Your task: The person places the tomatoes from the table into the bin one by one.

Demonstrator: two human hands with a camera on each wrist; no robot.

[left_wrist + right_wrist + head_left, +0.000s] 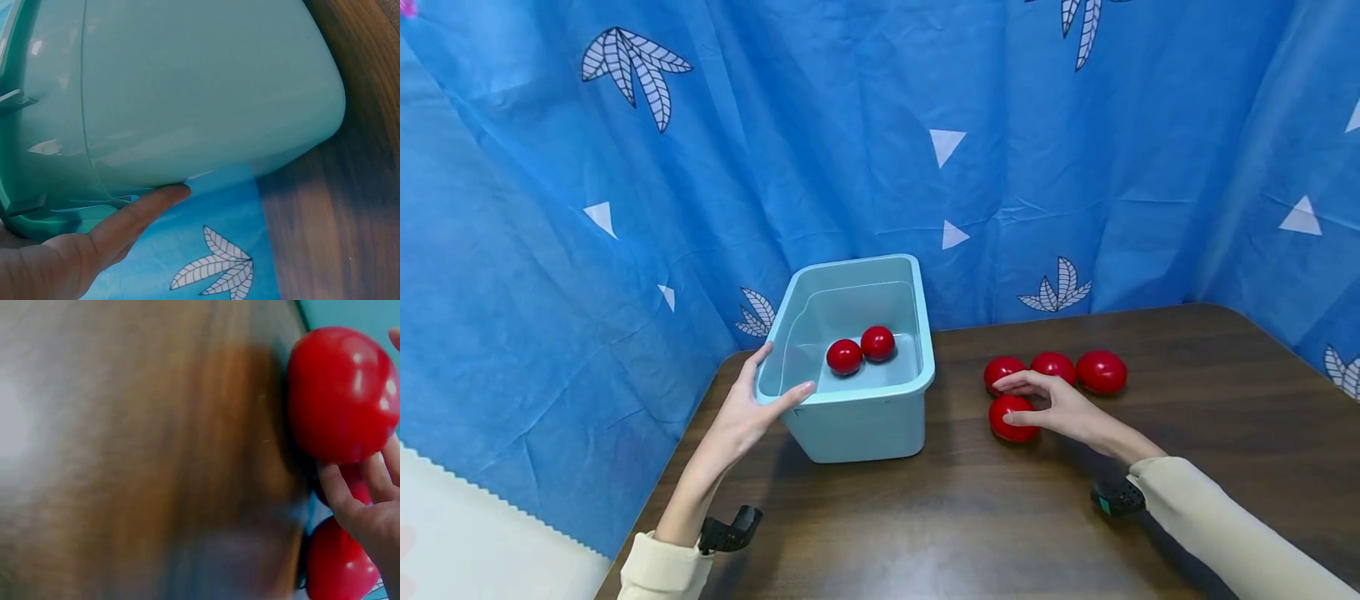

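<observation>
A light teal plastic bin stands on the wooden table with two glossy red tomatoes inside. My left hand rests at its near left corner, fingers along the left rim and thumb on the front rim. Straight fingers lie against the bin's outer wall in the left wrist view. At the right, my right hand holds the nearest red tomato, thumb on its near side and fingers over the far side. That tomato looks large and lobed in the right wrist view, with fingertips under it.
Three more red tomatoes sit in a row just behind my right hand. A blue patterned curtain hangs behind the dark wooden table. A black wrist device is on the left wrist, another on the right.
</observation>
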